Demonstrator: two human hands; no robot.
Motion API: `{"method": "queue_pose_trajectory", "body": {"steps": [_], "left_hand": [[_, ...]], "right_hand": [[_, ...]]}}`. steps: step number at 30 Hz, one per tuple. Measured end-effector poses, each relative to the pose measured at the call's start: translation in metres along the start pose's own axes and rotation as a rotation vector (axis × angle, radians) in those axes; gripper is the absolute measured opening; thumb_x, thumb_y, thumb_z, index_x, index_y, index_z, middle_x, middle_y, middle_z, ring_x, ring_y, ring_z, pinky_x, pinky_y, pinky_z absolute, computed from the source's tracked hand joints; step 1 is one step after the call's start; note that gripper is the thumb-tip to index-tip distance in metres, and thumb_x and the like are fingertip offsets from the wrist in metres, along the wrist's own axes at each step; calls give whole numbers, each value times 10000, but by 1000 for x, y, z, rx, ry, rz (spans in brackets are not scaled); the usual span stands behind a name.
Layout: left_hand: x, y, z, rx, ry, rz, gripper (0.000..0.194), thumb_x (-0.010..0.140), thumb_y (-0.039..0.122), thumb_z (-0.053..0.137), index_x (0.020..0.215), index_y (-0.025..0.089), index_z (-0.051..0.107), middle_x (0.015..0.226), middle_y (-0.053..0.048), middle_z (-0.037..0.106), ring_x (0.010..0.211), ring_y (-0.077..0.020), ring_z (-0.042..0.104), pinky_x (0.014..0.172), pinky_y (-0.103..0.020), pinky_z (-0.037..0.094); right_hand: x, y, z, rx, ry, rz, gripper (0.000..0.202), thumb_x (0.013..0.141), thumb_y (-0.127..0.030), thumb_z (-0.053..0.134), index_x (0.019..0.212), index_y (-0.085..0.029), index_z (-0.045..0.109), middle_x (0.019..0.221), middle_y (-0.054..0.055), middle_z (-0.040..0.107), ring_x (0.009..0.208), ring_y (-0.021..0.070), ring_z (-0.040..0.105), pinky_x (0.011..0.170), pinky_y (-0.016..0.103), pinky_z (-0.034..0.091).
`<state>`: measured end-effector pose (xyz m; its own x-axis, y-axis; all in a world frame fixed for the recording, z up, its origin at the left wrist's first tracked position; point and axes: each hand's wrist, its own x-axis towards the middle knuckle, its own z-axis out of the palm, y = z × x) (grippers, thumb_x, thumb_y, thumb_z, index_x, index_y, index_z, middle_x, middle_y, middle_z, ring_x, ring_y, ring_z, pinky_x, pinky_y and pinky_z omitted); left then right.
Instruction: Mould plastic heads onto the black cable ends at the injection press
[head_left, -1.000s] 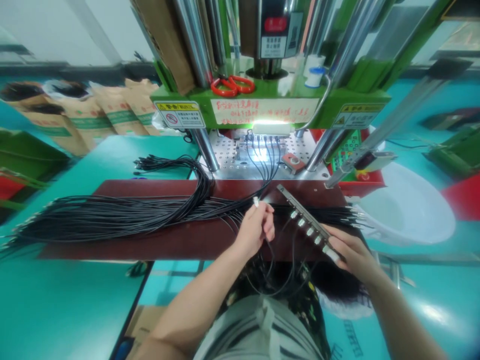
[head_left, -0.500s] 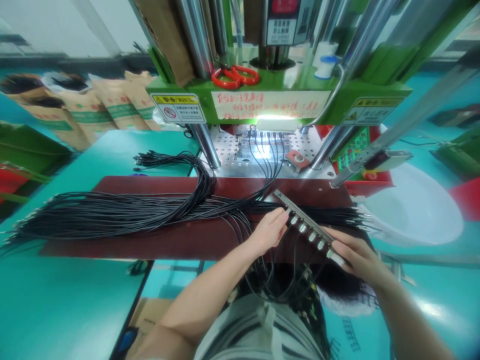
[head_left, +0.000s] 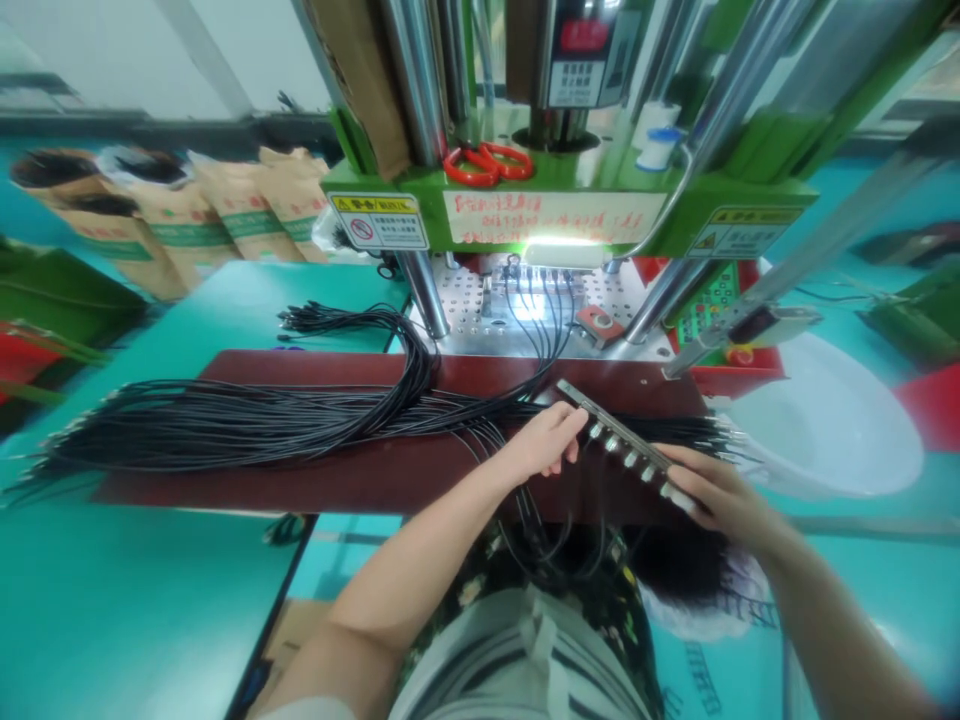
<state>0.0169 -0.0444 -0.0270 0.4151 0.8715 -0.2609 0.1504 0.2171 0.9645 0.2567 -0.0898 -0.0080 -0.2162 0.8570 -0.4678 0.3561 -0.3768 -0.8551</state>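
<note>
A long metal mold bar (head_left: 626,430) with a row of silver connector pieces along its near side lies slanted above the brown board. My right hand (head_left: 720,500) grips its lower right end, thumb and fingers on either side. At its upper left part is my left hand (head_left: 551,440), fingers curled and thumb and forefinger pinched against the bar's edge; what they pinch is hidden. Black cables (head_left: 532,515) loop down below the bar and over my lap. A thick bundle of black cables (head_left: 247,425) lies across the board to the left.
A green press (head_left: 577,190) with steel columns stands ahead; cables run into the lit metal block (head_left: 529,300) on its bed. Red-handled scissors (head_left: 487,165) rest on its crossbeam. The brown board (head_left: 300,492) spans the front. A white basin (head_left: 847,430) stands right; paper sacks (head_left: 225,205) stand far left.
The view has shifted slightly. My left hand has slid a little up along the bar towards its upper end, and its fingers are curled more. My right hand keeps its hold.
</note>
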Motion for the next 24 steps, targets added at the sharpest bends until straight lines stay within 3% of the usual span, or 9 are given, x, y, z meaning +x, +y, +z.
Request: {"method": "queue_pose_trajectory", "body": {"steps": [3, 6, 8, 11, 14, 16, 19, 21, 24], "left_hand": [[-11, 9, -14, 114, 27, 72, 312, 796, 463, 449, 955, 197, 487, 663, 32, 553, 353, -43, 423, 319, -151, 284], [-21, 21, -30, 167, 55, 165, 243, 807, 393, 449, 926, 195, 527, 623, 41, 527, 395, -55, 429, 382, -171, 331], [-20, 26, -43, 230, 172, 246, 209, 820, 358, 433, 873, 192, 548, 613, 30, 527, 479, -82, 470, 466, -194, 374], [-2, 29, -60, 462, 468, 356, 160, 818, 297, 443, 816, 191, 563, 720, -10, 576, 685, -136, 521, 659, -250, 409], [25, 24, -71, 657, 571, 327, 157, 806, 289, 466, 857, 183, 570, 846, -48, 587, 845, -182, 515, 798, -303, 380], [40, 20, -70, 698, 528, 255, 251, 815, 369, 457, 925, 170, 563, 883, -68, 578, 862, -199, 515, 804, -319, 378], [52, 13, -63, 757, 428, 185, 423, 822, 511, 399, 1013, 161, 536, 897, -83, 583, 868, -225, 516, 777, -331, 385], [52, 9, -57, 827, 417, 176, 463, 818, 535, 397, 1071, 164, 513, 921, -85, 591, 898, -240, 506, 783, -337, 382], [49, 6, -53, 901, 445, 176, 454, 825, 503, 410, 1118, 165, 487, 977, -88, 596, 931, -249, 493, 803, -344, 374]], "right_hand": [[10, -7, -15, -91, 7, 2, 480, 747, -522, 554, 1114, -219, 500, 633, -27, 505, 433, 63, 382, 354, 163, 224], [24, -11, -25, -341, 57, -91, 327, 800, -489, 475, 980, -216, 460, 572, -46, 489, 416, 86, 401, 375, 192, 244], [32, -13, -26, -701, 142, -223, 229, 838, -420, 425, 893, -199, 447, 567, -19, 523, 448, 120, 467, 421, 224, 271], [35, -18, -23, -1345, 261, -366, 233, 872, -351, 370, 852, -154, 494, 567, 60, 573, 502, 192, 547, 462, 268, 226], [33, -31, -21, -1660, 281, -364, 316, 891, -385, 343, 817, -146, 536, 516, 79, 572, 489, 231, 567, 459, 277, 182], [37, -44, -22, -1636, 291, -353, 325, 887, -407, 354, 788, -166, 548, 552, 73, 600, 514, 225, 581, 463, 268, 208], [60, -67, -25, -1387, 249, -411, 288, 870, -386, 386, 772, -190, 574, 661, 52, 648, 601, 195, 605, 512, 255, 315], [91, -83, -24, -1158, 242, -498, 229, 845, -346, 428, 798, -205, 602, 741, 38, 671, 690, 187, 618, 593, 254, 385], [151, -105, -20, -828, 382, -555, 172, 808, -279, 493, 888, -205, 626, 825, 42, 680, 782, 195, 622, 692, 278, 439]]}}
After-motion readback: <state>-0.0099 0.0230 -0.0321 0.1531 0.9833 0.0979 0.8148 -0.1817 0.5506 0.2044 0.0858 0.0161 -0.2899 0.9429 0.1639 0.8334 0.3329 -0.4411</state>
